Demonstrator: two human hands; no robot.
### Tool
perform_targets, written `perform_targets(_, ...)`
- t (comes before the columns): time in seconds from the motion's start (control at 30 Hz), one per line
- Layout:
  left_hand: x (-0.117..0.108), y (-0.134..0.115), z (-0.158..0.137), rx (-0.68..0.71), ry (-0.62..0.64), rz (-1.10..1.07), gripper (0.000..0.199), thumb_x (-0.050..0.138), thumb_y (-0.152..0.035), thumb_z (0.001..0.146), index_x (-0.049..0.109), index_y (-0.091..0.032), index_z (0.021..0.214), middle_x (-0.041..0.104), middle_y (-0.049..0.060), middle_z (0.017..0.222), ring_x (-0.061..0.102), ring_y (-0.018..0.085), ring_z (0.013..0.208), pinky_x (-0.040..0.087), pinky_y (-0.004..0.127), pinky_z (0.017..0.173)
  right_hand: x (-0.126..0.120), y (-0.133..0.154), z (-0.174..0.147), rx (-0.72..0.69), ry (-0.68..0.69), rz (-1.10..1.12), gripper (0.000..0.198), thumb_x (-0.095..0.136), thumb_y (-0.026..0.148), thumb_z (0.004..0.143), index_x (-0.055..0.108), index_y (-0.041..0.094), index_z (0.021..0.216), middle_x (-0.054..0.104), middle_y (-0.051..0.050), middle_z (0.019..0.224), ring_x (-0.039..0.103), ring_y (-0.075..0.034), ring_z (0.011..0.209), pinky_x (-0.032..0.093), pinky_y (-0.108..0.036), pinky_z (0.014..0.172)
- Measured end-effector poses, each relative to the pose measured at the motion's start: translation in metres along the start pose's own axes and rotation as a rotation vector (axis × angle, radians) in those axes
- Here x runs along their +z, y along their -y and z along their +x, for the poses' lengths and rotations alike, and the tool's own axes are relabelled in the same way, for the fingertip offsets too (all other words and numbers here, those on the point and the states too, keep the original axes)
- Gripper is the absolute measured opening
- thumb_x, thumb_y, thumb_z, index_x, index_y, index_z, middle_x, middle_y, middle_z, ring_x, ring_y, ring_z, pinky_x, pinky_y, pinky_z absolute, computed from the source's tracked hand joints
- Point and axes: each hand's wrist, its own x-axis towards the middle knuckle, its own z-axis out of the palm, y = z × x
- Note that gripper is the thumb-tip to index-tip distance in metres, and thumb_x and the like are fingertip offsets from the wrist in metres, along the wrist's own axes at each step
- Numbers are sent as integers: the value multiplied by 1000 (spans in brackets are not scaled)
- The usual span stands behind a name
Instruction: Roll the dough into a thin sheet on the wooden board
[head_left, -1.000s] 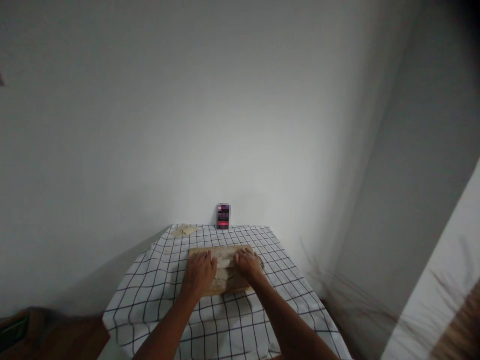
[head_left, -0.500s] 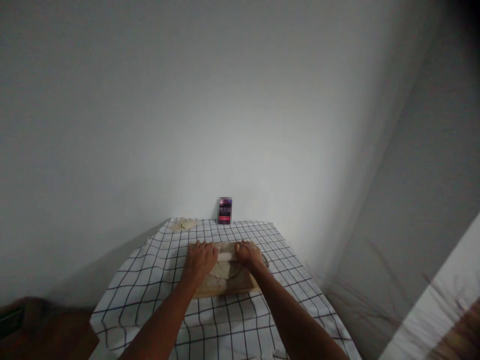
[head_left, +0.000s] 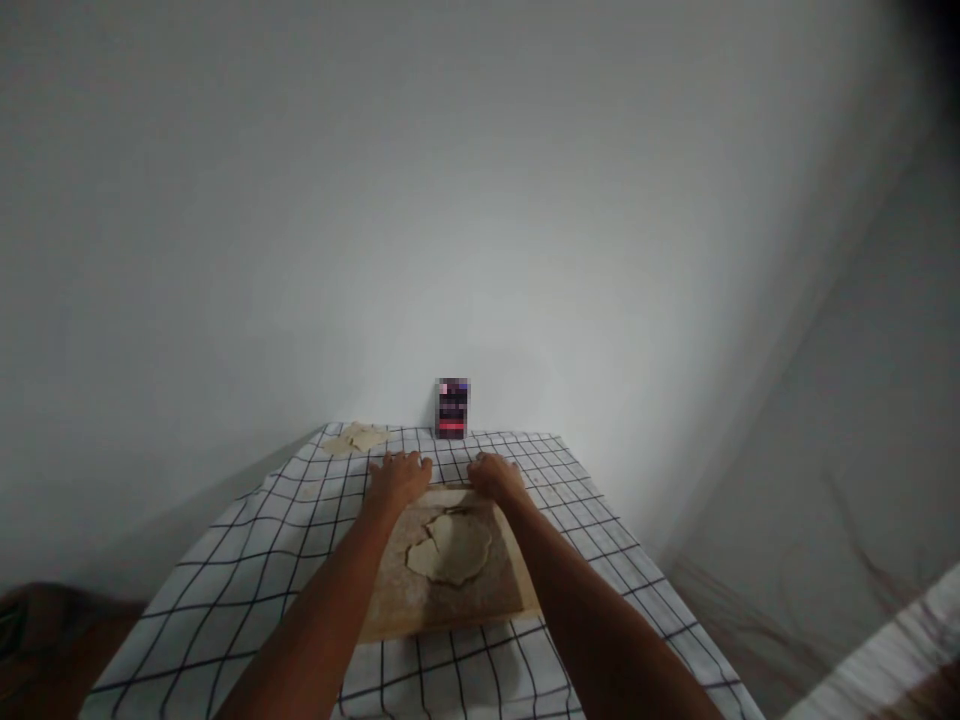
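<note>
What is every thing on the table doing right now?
left hand: palm down at the far edge of the board, fingers spread.
right hand: palm down at the far edge too.
rolling pin: under both hands, mostly hidden.
dough: rolled flat, ragged edge, lying on the board.
wooden board: flat on the tablecloth.
checked tablecloth: spread over the table.
small dough pieces: flat, far left corner.
dark box: upright by the wall.

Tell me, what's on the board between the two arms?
A flat, ragged-edged dough sheet lies on the wooden board, between the left hand and right hand at its far edge. The head view shows it.
</note>
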Motion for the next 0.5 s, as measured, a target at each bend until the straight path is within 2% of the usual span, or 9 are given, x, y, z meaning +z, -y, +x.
perform_targets(0.1,2,0,8,-19,14,-3,54,31,-43,109,70,-16,134,69,23,148,57,43,143,41,73,114,5,-3,14,11,12,43,41,49,33,103,72,16,132,73,-20,141,69,-34,133,51,-52,110)
perform_targets(0.23,1,-1,9,-28,16,10,53,31,-43,108,70,-17,135,68,23,149,56,42,144,42,71,114,9,-5,18,2,18,37,40,49,32,104,73,18,132,72,-21,143,68,-34,134,51,-52,110)
perform_targets(0.37,-2,-2,-4,-32,28,29,53,33,-45,108,72,-21,134,68,19,152,56,41,146,41,69,117,4,-1,3,-10,14,21,40,46,35,107,73,20,133,72,-19,144,67,-34,135,50,-55,111)
perform_targets(0.5,-7,-4,-30,-8,12,49,53,34,-47,108,71,-22,136,67,19,153,51,43,150,38,73,119,-2,3,-27,-36,-3,-8,42,39,36,111,74,23,130,71,-18,146,62,-34,141,47,-58,114)
